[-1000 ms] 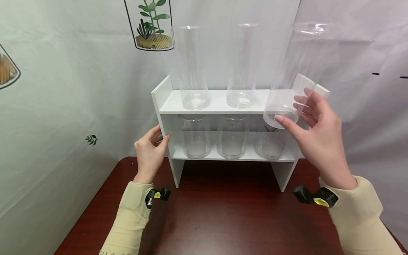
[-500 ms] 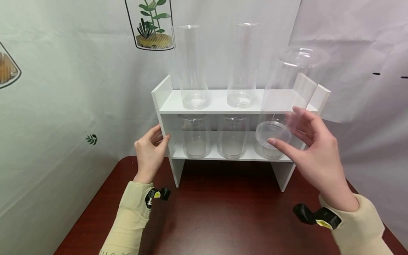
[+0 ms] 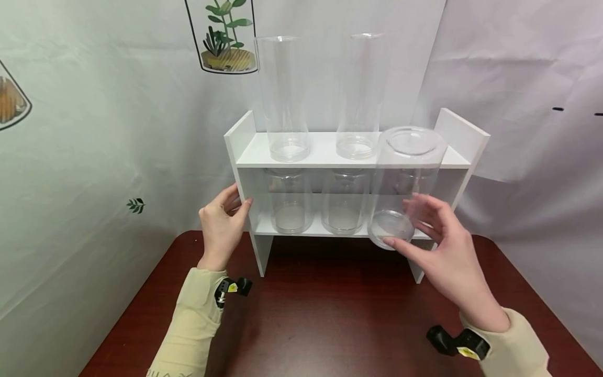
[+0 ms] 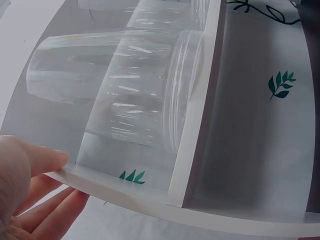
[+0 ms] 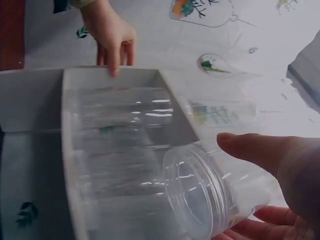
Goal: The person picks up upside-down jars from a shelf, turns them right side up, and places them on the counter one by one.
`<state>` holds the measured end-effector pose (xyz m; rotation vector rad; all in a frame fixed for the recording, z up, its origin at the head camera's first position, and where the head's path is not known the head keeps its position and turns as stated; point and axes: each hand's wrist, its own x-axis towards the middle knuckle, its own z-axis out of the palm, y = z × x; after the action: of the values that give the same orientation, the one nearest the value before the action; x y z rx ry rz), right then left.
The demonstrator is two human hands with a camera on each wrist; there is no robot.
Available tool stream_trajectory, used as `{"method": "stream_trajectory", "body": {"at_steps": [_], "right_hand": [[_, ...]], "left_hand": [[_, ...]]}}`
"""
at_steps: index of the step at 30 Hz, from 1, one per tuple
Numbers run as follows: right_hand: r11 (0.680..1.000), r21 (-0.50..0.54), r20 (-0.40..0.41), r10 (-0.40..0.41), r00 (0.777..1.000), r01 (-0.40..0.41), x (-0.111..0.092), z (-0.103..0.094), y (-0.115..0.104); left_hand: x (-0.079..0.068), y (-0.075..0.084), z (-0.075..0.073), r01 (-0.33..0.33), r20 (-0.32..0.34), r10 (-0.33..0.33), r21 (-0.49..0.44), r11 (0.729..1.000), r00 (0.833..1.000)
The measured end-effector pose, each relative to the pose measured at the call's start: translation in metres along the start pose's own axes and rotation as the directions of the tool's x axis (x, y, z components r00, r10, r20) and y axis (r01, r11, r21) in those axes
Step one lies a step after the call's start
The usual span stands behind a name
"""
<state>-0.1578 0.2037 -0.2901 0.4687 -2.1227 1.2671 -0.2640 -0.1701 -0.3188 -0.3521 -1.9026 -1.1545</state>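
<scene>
The head view shows the right hand (image 3: 443,256) holding a clear jar (image 3: 405,178) between thumb and fingers, in front of the right end of the white shelf (image 3: 322,144). A second ago the jar was up near the top; now it is lower, in front of the bottom jars (image 3: 344,207). So it looks off the shelf, with just that hand holding it up. The left hand (image 3: 223,225) still pinches the shelf's left side. Two top jars (image 3: 287,104) stand above. The red-brown table (image 3: 311,314) is underneath. The held jar blocks the bottom right corner.
</scene>
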Motion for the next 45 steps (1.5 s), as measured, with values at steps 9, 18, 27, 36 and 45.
{"method": "stream_trajectory", "body": {"at_steps": [9,18,27,36,45], "right_hand": [[1.000,0.016,0.092,-0.001,0.996,-0.001,-0.029,0.017,0.031],[0.999,0.035,0.171,0.022,0.985,-0.029,-0.060,0.034,0.063],[0.999,-0.017,0.210,0.037,0.977,-0.034,-0.071,0.040,0.081],[0.999,-0.018,0.247,0.036,0.968,-0.032,-0.076,0.041,0.085],[0.997,-0.046,0.251,-0.048,0.967,0.062,-0.076,0.043,0.079]], "left_hand": [[-0.002,-0.002,0.002,-0.008,-0.008,0.008,0.006,1.000,1.000],[-0.008,-0.002,0.002,-0.009,0.003,0.009,0.019,1.000,1.000],[-0.027,0.004,0.001,-0.075,-0.023,0.076,0.017,0.997,0.997],[-0.063,0.024,0.002,-0.227,-0.098,0.230,0.040,0.973,0.968],[-0.101,0.060,0.015,-0.411,0.041,0.412,-0.047,0.911,0.910]]}}
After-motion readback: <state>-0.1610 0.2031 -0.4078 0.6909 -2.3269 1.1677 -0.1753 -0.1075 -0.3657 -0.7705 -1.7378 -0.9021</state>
